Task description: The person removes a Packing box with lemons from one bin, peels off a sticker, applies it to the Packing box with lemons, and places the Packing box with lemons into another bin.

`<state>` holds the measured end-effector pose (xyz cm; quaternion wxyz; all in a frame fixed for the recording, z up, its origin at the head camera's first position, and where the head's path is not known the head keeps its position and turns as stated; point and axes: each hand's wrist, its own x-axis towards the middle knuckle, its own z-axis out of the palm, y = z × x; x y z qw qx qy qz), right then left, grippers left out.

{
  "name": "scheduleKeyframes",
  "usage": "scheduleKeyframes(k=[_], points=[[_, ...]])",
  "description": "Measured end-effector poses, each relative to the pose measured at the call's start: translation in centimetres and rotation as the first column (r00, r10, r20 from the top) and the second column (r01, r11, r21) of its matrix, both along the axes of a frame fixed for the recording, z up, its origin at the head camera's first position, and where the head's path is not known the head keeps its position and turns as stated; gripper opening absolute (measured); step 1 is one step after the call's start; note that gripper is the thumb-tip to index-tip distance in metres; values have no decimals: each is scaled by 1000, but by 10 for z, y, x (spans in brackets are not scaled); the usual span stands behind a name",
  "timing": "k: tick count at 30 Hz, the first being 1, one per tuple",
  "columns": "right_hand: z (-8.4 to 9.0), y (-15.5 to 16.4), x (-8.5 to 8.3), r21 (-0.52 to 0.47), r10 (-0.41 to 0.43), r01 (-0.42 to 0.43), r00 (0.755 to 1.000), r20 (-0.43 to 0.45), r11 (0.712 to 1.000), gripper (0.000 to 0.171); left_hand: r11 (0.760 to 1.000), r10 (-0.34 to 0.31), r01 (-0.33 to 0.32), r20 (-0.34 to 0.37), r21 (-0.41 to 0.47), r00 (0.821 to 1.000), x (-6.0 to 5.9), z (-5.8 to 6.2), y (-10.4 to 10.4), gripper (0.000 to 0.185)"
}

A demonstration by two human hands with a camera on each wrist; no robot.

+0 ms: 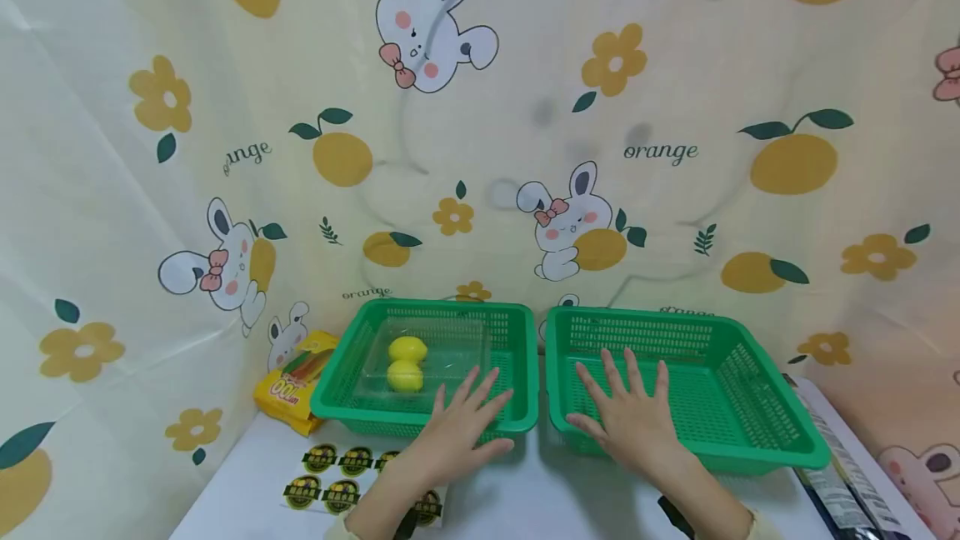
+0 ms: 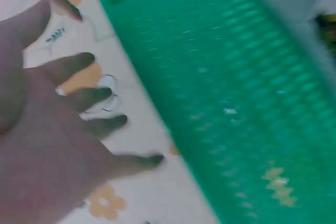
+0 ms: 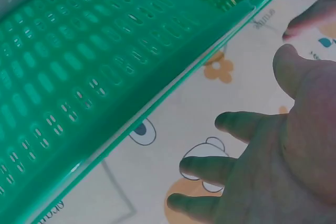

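My left hand (image 1: 459, 433) is spread with straight fingers over the front right corner of the left green basket (image 1: 352, 415), holding nothing. In that basket lie a clear plastic box (image 1: 457, 340) and two yellow lemons (image 1: 407, 363) that show within its outline. Over the front left part of the right green basket (image 1: 750, 452) my right hand (image 1: 637, 423) is spread the same way, with nothing in its fingers. No other things show in the right basket. Each wrist view shows a spread hand, the left (image 2: 68, 114) and the right (image 3: 262, 150), beside a basket's perforated wall.
A yellow packet (image 1: 296, 386) leans beside the left basket. A sheet of round dark stickers (image 1: 341, 494) lies on the white table (image 1: 240, 490), partly behind my left forearm. Dark and silver packaging (image 1: 847, 473) is at the right edge. A printed curtain (image 1: 480, 148) hangs behind.
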<state>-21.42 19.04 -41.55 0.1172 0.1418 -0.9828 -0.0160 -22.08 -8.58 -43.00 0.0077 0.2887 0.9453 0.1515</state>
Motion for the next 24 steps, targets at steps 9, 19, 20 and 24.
scheduleKeyframes(k=[9,19,20,24], points=[[-2,1,-5,-74,6,-4,1000,21,997,72,713,-3,-184,266,676,964,29,-31,-52,36],[-2,0,-5,-123,22,-20,1000,17,992,72,-357,214,-596,684,719,697,31,-49,-61,39],[-2,-1,-6,-129,26,-24,1000,14,991,71,-412,248,-563,683,716,687,29,-49,-59,41],[-1,-5,-9,-158,43,-44,999,-7,987,71,-531,378,-452,678,717,631,21,-50,-49,56]])
